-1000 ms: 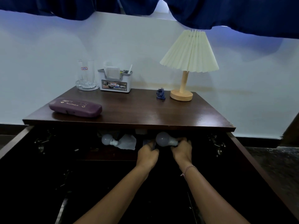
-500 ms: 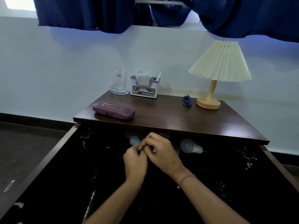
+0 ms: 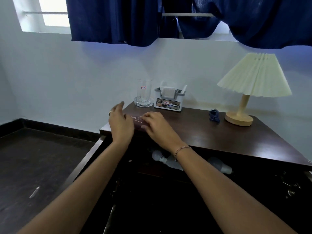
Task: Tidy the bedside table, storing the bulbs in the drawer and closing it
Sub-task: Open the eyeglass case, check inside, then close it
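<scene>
Two white bulbs lie in the open drawer [image 3: 84, 164] under the tabletop's front edge: one bulb [image 3: 157, 155] on the left, partly behind my right wrist, and another bulb [image 3: 219, 165] on the right. My left hand [image 3: 120, 122] hovers with spread fingers at the left end of a purple glasses case [image 3: 136, 121] on the dark wooden bedside table [image 3: 202, 132]. My right hand [image 3: 157, 125] reaches over the case with its fingertips on or just above the lid. Both hands are blurred and hide most of the case.
At the back of the table stand a glass mug [image 3: 143, 94], a white OPEL organiser box [image 3: 168, 101], a small blue figurine [image 3: 214, 115] and a lamp [image 3: 253, 85] with a pleated cream shade. The drawer's interior is dark. Dark floor lies to the left.
Both hands have risen out of the drawer and moved left to the glasses case. The bulb that was by my right hand now lies alone in the drawer. The view has shifted left.
</scene>
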{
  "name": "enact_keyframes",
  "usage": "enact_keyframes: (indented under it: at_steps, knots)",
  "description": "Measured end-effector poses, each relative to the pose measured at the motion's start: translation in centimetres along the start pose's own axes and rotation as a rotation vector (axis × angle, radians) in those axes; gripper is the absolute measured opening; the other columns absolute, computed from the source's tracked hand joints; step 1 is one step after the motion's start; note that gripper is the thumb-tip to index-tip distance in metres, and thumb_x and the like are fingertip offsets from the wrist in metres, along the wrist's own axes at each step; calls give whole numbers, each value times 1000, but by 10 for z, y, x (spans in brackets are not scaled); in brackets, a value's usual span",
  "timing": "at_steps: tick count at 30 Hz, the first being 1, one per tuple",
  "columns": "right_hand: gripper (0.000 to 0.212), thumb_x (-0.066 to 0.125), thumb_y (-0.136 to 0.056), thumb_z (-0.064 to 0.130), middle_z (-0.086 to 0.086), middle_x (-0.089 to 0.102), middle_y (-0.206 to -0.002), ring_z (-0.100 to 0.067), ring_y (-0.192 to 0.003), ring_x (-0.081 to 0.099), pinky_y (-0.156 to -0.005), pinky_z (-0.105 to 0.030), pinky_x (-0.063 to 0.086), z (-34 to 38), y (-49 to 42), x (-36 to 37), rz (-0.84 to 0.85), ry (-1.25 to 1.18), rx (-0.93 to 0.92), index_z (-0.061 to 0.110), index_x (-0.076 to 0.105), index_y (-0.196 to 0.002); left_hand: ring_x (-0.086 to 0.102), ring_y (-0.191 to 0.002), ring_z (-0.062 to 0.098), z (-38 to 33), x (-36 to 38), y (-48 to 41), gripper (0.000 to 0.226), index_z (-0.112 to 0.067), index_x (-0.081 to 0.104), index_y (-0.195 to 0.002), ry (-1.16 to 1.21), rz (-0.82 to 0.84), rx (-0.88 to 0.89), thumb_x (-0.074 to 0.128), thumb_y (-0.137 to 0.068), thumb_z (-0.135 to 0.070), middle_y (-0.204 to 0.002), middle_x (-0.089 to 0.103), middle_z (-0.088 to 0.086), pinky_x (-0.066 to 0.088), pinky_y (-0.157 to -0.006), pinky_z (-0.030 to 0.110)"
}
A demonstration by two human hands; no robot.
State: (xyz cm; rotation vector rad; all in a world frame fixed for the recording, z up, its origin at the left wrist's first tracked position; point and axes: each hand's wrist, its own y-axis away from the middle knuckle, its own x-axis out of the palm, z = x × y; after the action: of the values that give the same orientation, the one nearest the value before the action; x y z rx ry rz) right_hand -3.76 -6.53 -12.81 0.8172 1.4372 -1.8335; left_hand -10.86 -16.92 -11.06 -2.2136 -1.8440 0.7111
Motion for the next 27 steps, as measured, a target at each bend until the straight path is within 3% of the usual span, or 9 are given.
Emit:
enact_keyframes:
  at_steps: [2,6,8,11,16,18,21,24,27]
  knots:
    - [54,60,-87,27,-14,47,-136,-31,-124,41,-109,-32,29,-4,-9,9,123,37,53,3,45,-133,34,-135,31,8,11,-24,47,0,41,-137,-55,54,-107,32,-91,1,-144,40,20,24,-109,32]
    - [60,62,-85,30,-11,48,-136,-31,-122,44,-106,-41,36,-23,-14,13,137,56,107,7,41,-137,54,-108,32,16,33,-34,36,5,61,-109,5,149,-204,32,-89,-2,-118,61,22,39,-89,32]
    - [59,62,-84,30,-11,50,-134,-31,-121,46,-105,-42,37,-43,-8,3,138,80,127,8,43,-135,55,-111,28,19,44,-34,37,-1,62,-116,59,206,-201,35,-91,-7,-124,61,16,41,-96,29]
    - [57,63,-80,28,-10,52,-133,-29,-121,46,-105,-42,36,-74,10,-23,131,125,193,12,47,-133,58,-113,25,15,64,-32,34,-9,63,-119,93,371,-180,48,-89,-15,-123,63,11,46,-102,38]
    - [54,67,-80,34,-7,58,-124,-25,-114,53,-99,-42,42,-109,44,-59,51,147,293,16,53,-129,59,-111,19,0,103,-15,56,-7,58,-125,130,721,-2,77,-73,-20,-117,65,9,43,-100,25]
    - [54,67,-81,36,-8,59,-125,-24,-115,53,-101,-39,42,-112,50,-64,32,143,298,13,53,-128,61,-106,17,2,110,-16,60,-6,59,-123,155,748,47,80,-69,-17,-114,66,10,45,-96,20]
    - [51,59,-87,36,-8,56,-131,-26,-120,51,-104,-44,38,-107,49,-62,70,215,256,12,50,-131,61,-83,9,5,107,-18,43,-7,64,-110,314,707,13,79,-69,-8,-95,65,8,48,-71,4]
    - [47,53,-91,34,-8,56,-132,-25,-120,50,-104,-44,38,-101,49,-62,68,218,251,11,48,-132,63,-64,-2,5,104,-19,27,-17,63,-88,405,703,20,78,-69,-4,-83,63,3,49,-61,5]
    - [46,50,-92,34,-7,54,-132,-22,-121,47,-105,-37,37,-98,51,-62,76,209,257,11,46,-132,63,-69,6,4,101,-19,29,-20,60,-79,442,724,9,78,-67,0,-81,63,5,51,-64,9]
